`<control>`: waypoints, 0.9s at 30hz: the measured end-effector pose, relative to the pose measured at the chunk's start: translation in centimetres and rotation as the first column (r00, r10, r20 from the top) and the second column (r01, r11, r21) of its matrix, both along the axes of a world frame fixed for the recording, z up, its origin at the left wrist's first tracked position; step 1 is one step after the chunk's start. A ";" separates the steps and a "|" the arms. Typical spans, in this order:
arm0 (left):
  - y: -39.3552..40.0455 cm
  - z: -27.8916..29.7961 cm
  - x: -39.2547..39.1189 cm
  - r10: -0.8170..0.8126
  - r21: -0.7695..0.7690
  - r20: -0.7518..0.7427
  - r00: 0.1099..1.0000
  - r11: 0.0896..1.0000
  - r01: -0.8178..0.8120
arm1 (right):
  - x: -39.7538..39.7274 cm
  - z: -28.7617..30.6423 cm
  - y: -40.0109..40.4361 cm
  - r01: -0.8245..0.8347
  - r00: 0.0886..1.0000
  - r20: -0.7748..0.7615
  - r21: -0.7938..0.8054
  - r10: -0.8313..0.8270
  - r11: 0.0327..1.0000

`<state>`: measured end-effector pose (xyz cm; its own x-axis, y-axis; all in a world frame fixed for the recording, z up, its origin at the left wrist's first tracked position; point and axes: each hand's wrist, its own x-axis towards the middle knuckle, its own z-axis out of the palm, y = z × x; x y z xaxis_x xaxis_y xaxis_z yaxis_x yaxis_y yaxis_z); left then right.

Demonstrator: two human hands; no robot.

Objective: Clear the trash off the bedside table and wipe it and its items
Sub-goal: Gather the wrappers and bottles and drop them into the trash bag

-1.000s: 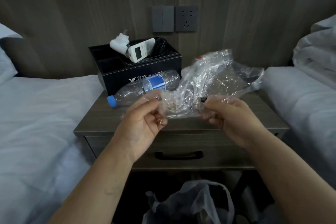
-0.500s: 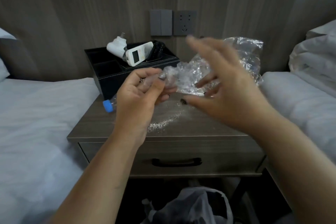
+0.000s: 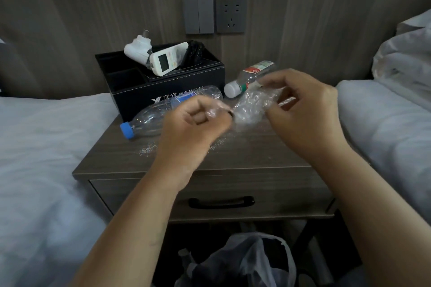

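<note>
Here both hands work one piece of trash above the bedside table (image 3: 233, 158): a clear plastic wrapper (image 3: 250, 109), crumpled into a loose wad that hangs between them. The left hand (image 3: 193, 128) has its fingers curled in, pinching the wrapper's thin left end, while the right hand (image 3: 300, 109) closes on the bulkier right side with bent fingers. The wad's long axis runs roughly left to right, from one grip to the other, so it already lies inside both hands and, by my reading, needs only further balling up before it can drop into the lined trash bag (image 3: 247, 263), which sits on the floor directly below the drawer, nearer the person than the tabletop. Neither hand is clearly nearer that bag; either could carry the wad down. Two more pieces of trash lie on the table behind the hands: an empty bottle with a blue cap (image 3: 149, 116), on its side with the cap toward the left front, and a smaller bottle with a white cap (image 3: 249, 77) beside the black organiser box (image 3: 163, 86), which holds a white remote control (image 3: 168, 58). White crumbs (image 3: 149, 149) dot the wood, partly hidden under the left wrist. The right fingertips are blurred, so their exact hold is hard to make out.
</note>
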<state>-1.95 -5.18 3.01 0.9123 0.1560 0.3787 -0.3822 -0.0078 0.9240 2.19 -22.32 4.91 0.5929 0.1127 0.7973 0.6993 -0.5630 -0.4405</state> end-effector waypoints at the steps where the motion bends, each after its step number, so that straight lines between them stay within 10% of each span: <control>1: -0.3 -0.2 -0.2 0.083 0.146 0.078 0.994 0.985 -0.093 | -0.1 0.2 0.1 0.002 1.000 -0.015 0.014 -0.002 1.000; 4: -0.8 -0.9 -0.5 0.249 0.330 0.282 0.927 0.882 -0.337 | -0.8 0.2 0.5 0.005 1.000 -0.006 0.015 -0.004 1.000; 10: -0.7 -0.9 0.1 0.471 0.222 0.372 0.800 0.792 -0.569 | -2.1 0.2 1.8 -0.103 0.993 0.054 -0.042 0.105 0.994; 14: -0.5 -0.5 0.4 0.476 -0.081 0.115 0.872 0.879 -0.469 | -2.5 -0.6 3.0 -0.272 0.956 -0.068 0.160 0.286 0.949; 19: -0.3 0.0 0.2 0.069 -0.509 -0.084 0.994 0.854 -0.102 | -1.9 -1.4 3.3 -0.311 0.935 -0.116 0.192 0.337 0.931; 27: 0.7 -0.6 0.5 -0.059 -0.554 -0.179 0.982 0.831 -0.051 | -1.7 -2.2 3.2 -0.415 0.876 -0.199 0.154 0.440 0.897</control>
